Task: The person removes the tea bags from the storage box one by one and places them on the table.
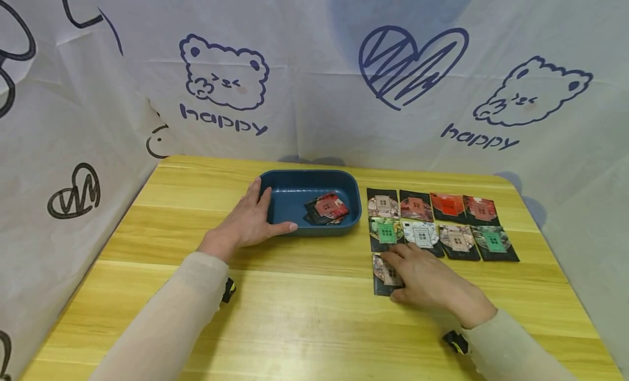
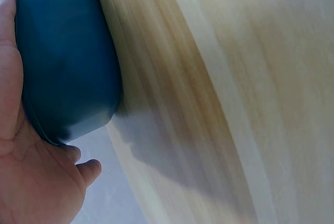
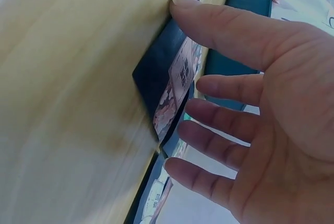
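Observation:
My left hand [image 1: 248,217] grips the left end of a dark blue plastic box [image 1: 314,176], thumb along its front rim and fingers on its far side. In the left wrist view the palm lies close against the box wall [image 2: 68,62]. A few small red-and-black sachets [image 1: 330,207] lie overlapped inside it, towards the right. Over a black sachet with a pinkish label [image 1: 388,274], nearest me, hovers my right hand [image 1: 422,272]. In the right wrist view its thumb and loosely spread fingers stand around that flat sachet [image 3: 180,70], thumb tip at one edge.
Rows of similar sachets lie right of the box: a red-labelled back row [image 1: 448,206] and a middle row with a green one [image 1: 493,242] at its end. The wooden table [image 1: 295,326] meets a printed white cloth [image 1: 314,97] behind and at both sides.

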Tool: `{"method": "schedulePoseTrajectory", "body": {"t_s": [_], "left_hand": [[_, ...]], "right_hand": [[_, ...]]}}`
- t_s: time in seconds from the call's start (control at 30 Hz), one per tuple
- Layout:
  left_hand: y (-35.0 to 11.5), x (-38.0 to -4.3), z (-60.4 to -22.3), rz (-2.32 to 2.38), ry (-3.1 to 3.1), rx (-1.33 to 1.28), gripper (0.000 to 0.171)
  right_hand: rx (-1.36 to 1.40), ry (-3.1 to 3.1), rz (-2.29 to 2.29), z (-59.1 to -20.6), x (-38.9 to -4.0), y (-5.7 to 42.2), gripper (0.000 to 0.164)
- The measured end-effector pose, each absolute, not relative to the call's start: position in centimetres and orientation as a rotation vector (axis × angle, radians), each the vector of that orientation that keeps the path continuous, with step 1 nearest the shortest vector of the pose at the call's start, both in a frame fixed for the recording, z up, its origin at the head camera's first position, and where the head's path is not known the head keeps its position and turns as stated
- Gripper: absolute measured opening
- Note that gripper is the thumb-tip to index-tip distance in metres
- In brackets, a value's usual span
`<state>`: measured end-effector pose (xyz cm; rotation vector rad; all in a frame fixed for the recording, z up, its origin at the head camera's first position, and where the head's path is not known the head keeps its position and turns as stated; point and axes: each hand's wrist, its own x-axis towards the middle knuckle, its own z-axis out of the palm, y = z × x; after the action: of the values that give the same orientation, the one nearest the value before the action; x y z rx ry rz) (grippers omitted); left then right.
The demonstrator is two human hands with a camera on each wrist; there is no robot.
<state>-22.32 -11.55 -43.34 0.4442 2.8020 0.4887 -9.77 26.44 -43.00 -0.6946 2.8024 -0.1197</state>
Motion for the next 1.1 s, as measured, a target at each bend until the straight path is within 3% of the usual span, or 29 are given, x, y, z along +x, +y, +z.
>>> {"method": "schedulePoseTrajectory", "body": {"t_s": [0.17, 0.47, 1.1], "left_hand": [[-11.6, -22.3, -43.4, 0.494, 2.802, 0.442, 0.132], [-11.6, -22.1, -43.2, 0.488, 2.805, 0.439, 0.131], [-11.2, -22.2, -42.6, 0.364, 2.833, 0.485, 0.132]], "right_hand": [[-0.735, 2.825, -0.109, -42.9, -9.9, 26.4, 0.08], [-0.843, 2.949, -0.159, -41.9, -11.4, 25.2, 0.064], [-0.679, 2.952, -0.278, -37.8, -17.6, 19.6, 0.066]]}}
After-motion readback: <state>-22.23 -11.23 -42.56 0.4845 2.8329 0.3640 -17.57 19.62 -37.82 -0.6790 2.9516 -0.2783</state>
